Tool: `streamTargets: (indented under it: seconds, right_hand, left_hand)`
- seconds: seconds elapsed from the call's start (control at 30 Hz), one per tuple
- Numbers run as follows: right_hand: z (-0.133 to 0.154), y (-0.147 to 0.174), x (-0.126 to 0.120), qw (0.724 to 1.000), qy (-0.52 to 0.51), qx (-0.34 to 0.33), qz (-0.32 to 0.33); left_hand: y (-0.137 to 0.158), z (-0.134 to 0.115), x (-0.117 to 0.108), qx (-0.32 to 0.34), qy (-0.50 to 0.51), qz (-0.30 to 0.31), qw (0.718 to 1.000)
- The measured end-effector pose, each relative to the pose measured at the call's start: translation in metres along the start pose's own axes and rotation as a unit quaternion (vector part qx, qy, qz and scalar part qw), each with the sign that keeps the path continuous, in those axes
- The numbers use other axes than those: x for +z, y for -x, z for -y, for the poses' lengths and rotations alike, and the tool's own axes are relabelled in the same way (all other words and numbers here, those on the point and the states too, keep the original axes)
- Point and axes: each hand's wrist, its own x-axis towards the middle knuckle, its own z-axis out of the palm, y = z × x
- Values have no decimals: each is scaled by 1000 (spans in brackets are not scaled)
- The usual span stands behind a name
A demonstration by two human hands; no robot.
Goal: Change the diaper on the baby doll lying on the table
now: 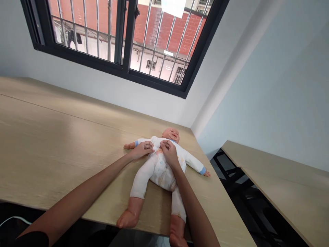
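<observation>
A baby doll (171, 134) lies on its back on the wooden table, head toward the window and arms spread wide. It wears a white long-sleeved top (191, 160) with blue cuffs, and white legwear (142, 180) that leaves its feet bare. A patterned diaper (161, 173) wraps its hips and belly. My left hand (144, 149) is closed, its curled fingertips at the diaper's upper edge. Over the belly, my right hand (169, 151) pinches at the same edge, close to the left one. The fingers partly hide what they grip.
The light wooden table (64, 144) reaches far to the left, and its right edge runs near the doll's arm. A second table (282, 185) with a black frame stands across a gap on the right. Behind is a barred window (128, 73) in a white wall.
</observation>
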Motion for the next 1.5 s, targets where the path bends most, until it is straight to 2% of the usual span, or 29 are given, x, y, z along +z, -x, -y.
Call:
streamTargets:
  seconds: [0.23,0.43,0.9,1.17,1.5]
  right_hand:
    - [-4,-1,0,1000,9,-7,1]
    - [-4,-1,0,1000,19,-15,-13]
    - [2,1,-1,1000,23,-15,9]
    - [8,4,-1,997,29,-38,54]
    - [14,5,-2,993,54,-71,75]
  left_hand:
    - [3,-5,2,-7,2,-10,1000]
    - [2,1,1,-12,13,-11,1000]
    - [1,-1,2,-12,19,1,1000]
    - [2,-6,8,49,-36,-28,998]
    - [-1,-5,4,75,-37,-69,994]
